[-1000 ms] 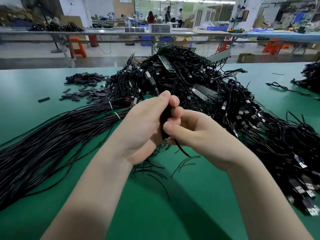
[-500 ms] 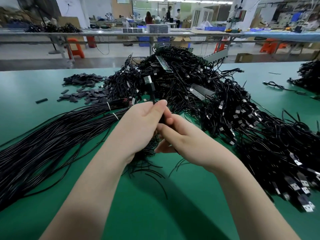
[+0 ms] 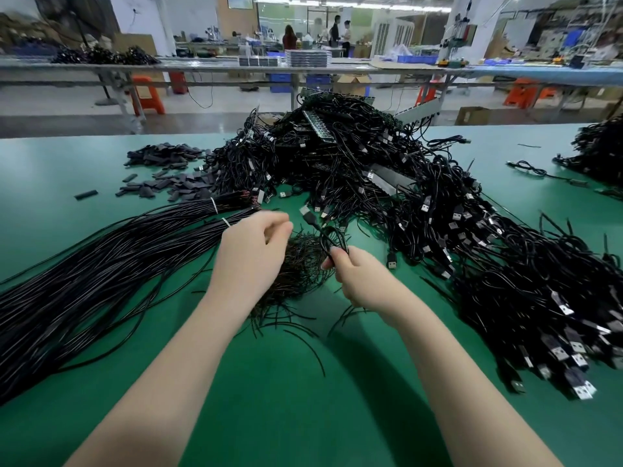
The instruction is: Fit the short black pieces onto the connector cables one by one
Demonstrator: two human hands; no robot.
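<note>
Right hand (image 3: 362,281), at about 5 o'clock from the middle of the green table (image 3: 303,416), pinching one black cable (image 3: 325,235) between thumb and curled fingers; plug end (image 3: 305,210) of that cable sticking up toward 11 o'clock, free of the heap. Left hand (image 3: 251,254) just beside it at 9 o'clock, knuckles up, fingers curled loosely; cannot tell whether anything sits between those fingertips, since the back of the hand hides the palm. Between and under both hands, a loose tuft of short thin wire ends (image 3: 296,274), partly covered by the left wrist.

Short black pieces (image 3: 168,176) heaped at 10 o'clock, well apart from both hands, with one stray piece (image 3: 86,194) lying alone farther left. Long bundle of plain cables (image 3: 101,264) sweeping in from 8 o'clock, bound with two white ties (image 3: 213,205), its end reaching just beside the left hand. Huge tangle of plug cables (image 3: 438,214) filling 12 to 4 o'clock, crowding the right hand's side and spilling to the near edge, silver plug tips showing throughout. Second smaller heap (image 3: 600,153) at 2 o'clock, at the picture's right edge. Beyond the table, long workbenches (image 3: 202,67), orange stools (image 3: 148,96) and a few people (image 3: 290,37) standing far off.
</note>
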